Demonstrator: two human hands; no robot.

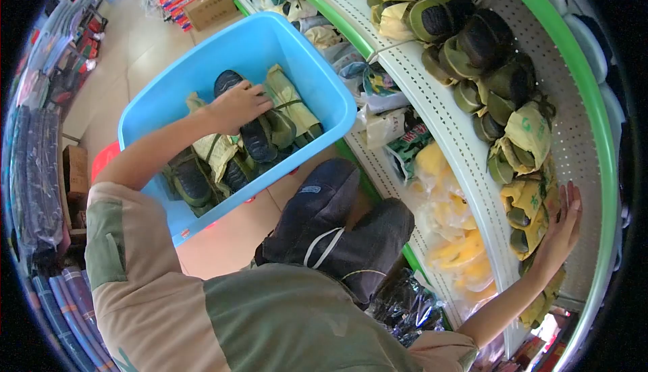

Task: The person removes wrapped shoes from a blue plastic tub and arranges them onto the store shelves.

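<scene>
Tan and green shirt (270,318) fills the near foreground, with dark trousers (324,193) bent at the knees beyond it; this low posture seems to suit reaching 2 places at once. Beside the legs sits the blue bin (345,105), close to the shelf (574,250), probably so both are within arm's length. Inside it, the left hand (239,107) lies across a dark, olive-edged shoe (256,144), its fingers partly curled over the upper; whether they truly grip it, I cannot tell. That shoe rests among other footwear, beside a paper-wrapped bundle (293,102) bound with a dark band, likely to keep its contents together. The right hand (563,220) is open, fingers extended and nearly straight, laid along the wrapped shoes (523,200) on the shelf without closing on any, perhaps to steady the row. Packed side by side, the shelf's shoes appear to brace each other.
</scene>
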